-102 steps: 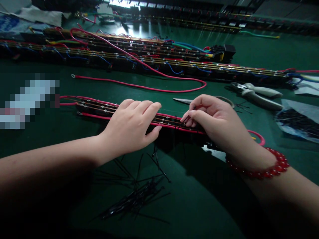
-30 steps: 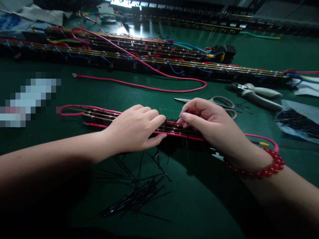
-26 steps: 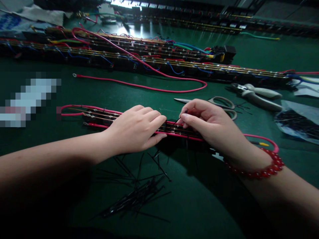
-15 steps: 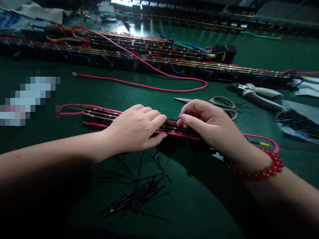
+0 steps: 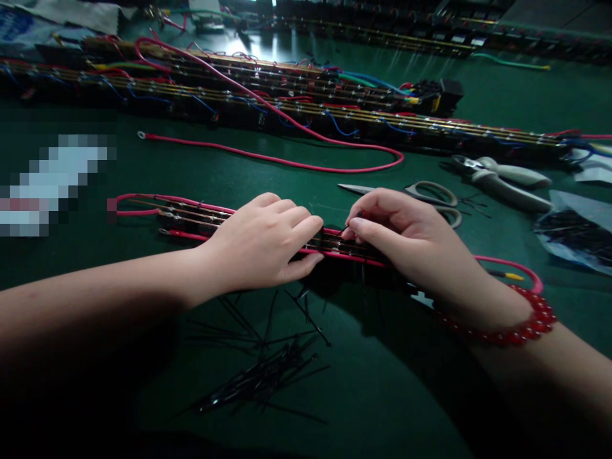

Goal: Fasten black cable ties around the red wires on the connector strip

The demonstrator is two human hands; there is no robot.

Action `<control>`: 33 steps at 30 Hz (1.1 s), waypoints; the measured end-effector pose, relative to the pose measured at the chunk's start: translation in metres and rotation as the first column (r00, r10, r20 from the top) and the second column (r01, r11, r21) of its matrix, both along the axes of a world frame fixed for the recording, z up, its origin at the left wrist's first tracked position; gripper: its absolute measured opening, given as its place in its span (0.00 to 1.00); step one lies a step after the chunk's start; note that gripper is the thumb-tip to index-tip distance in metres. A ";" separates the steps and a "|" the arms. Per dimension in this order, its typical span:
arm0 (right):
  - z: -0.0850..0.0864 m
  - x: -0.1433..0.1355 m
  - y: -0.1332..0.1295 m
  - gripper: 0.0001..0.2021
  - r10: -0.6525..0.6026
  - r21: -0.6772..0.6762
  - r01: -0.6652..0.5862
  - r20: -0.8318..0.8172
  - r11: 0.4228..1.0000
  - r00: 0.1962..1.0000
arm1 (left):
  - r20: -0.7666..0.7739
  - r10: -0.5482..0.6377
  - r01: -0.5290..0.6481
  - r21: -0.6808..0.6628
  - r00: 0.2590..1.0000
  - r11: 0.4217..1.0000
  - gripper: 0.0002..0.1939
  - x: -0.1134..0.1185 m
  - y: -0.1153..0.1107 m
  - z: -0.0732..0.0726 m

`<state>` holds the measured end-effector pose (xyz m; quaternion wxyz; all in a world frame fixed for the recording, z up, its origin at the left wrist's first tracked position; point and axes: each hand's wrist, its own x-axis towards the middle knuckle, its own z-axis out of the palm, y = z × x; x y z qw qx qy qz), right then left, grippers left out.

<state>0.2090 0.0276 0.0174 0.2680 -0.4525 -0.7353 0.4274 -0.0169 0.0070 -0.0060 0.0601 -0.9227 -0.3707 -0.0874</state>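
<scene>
A narrow black assembly (image 5: 191,220) with copper-coloured rods lies across the green table, and a red cable (image 5: 210,207) runs along both its long sides. My left hand (image 5: 268,242) lies over its middle, fingers on the far side and thumb on the near side, gripping it. Just to the right, my right hand (image 5: 401,233) pinches a thin black cable tie (image 5: 345,228) against the assembly; most of the tie is hidden by the fingers. Nearer to me, several loose black cable ties (image 5: 258,376) lie in a heap.
Behind my right hand are scissors (image 5: 356,189) and grey-handled cutters (image 5: 507,178). A clear bag (image 5: 574,223) of black ties lies at the right. Farther back, long wired assemblies (image 5: 287,115) cross the table, with a loose red cable (image 5: 287,162) in front of them.
The view has shifted slightly. My left hand keeps its grip on the assembly. My right fingers have drawn closer to it, and less of the cable tie shows between them.
</scene>
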 end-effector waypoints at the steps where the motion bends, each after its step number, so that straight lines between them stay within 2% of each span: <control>1: 0.000 0.000 0.000 0.05 0.002 0.001 -0.002 0.002 1.000 1.000 | 0.001 0.000 0.000 0.004 1.000 1.000 0.20 0.000 0.000 0.000; 33: -0.001 0.001 -0.001 0.05 -0.004 0.030 0.003 0.034 1.000 0.999 | -0.023 0.005 -0.006 -0.036 1.000 0.999 0.20 0.001 0.000 0.003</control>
